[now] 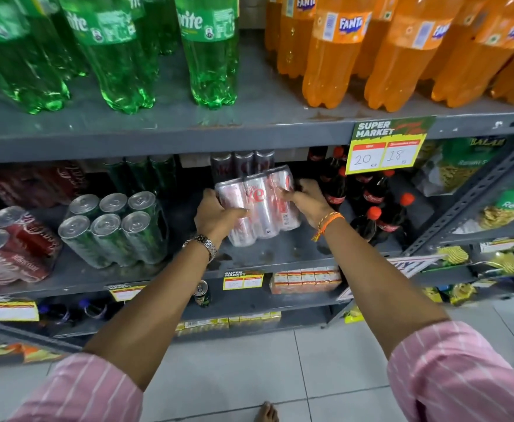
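Observation:
A shrink-wrapped pack of silver cans (260,205) with red lettering is tilted over the middle grey shelf (280,254). My left hand (216,216) grips its left side, thumb across the front of the pack. My right hand (306,199) grips its right side, fingers curled round the upper edge. The pack's lower end is near the shelf; I cannot tell whether it touches. Behind it stand more silver cans (243,164) in the shadow.
A pack of green cans (112,229) sits to the left, with red can packs (12,245) beyond it. Dark cola bottles (371,202) stand close on the right. Green bottles (210,56) and orange bottles (335,56) fill the shelf above. A yellow price tag (383,153) hangs from that shelf's edge.

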The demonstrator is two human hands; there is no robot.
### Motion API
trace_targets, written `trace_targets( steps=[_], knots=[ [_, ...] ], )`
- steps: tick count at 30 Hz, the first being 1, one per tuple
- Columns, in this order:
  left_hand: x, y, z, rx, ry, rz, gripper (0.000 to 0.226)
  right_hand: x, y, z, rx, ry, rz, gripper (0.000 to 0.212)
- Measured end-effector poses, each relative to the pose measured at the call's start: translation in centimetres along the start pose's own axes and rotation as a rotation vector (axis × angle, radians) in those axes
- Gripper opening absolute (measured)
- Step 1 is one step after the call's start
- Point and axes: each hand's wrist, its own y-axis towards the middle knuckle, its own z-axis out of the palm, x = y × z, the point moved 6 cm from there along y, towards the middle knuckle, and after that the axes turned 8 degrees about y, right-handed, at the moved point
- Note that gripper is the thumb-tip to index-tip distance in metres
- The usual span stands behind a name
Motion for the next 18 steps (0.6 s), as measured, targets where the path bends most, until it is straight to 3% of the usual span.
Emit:
trace_targets(
  steps=[8, 18],
  knots=[
    [1.7, -2.5, -0.1, -0.131, 0.116, 0.197, 0.064, -2.0, -3.1, -0.2, 0.017, -0.031, -0.243, 0.046],
    [3.4, -4.7, 1.0, -0.177, 0.098, 0.264, 0.072, -4.7, -4.9, -0.6, -0.009, 0.056, -0.253, 0.045]
  ],
)
